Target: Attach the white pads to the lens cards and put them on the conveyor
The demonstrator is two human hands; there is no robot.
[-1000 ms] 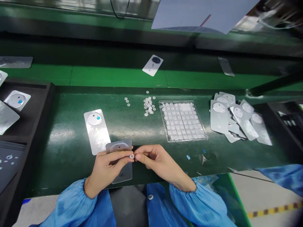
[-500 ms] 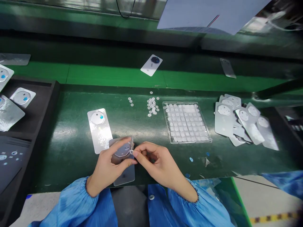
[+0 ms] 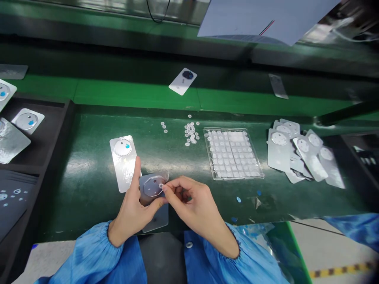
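My left hand (image 3: 132, 211) grips a silver rectangular plate (image 3: 154, 197) with a round raised panel near its top end, held just above the near edge of the green bench. My right hand (image 3: 189, 201) pinches a tiny clear round piece (image 3: 161, 185) between thumb and forefinger and presses it onto the plate's round panel. Just left of my hands lies another silver plate with a blue dot (image 3: 124, 161), flat on the bench.
A clear tray of small round pieces (image 3: 232, 153) sits mid-bench, with loose round pieces (image 3: 191, 132) to its left. A pile of silver plates (image 3: 302, 156) lies at right. A black tray with plates (image 3: 20, 130) stands at left. One plate (image 3: 182, 81) rests on the green belt behind.
My left hand tilted the plate so its round panel faces up. My right hand brought the small round piece from beside the plate onto the panel.
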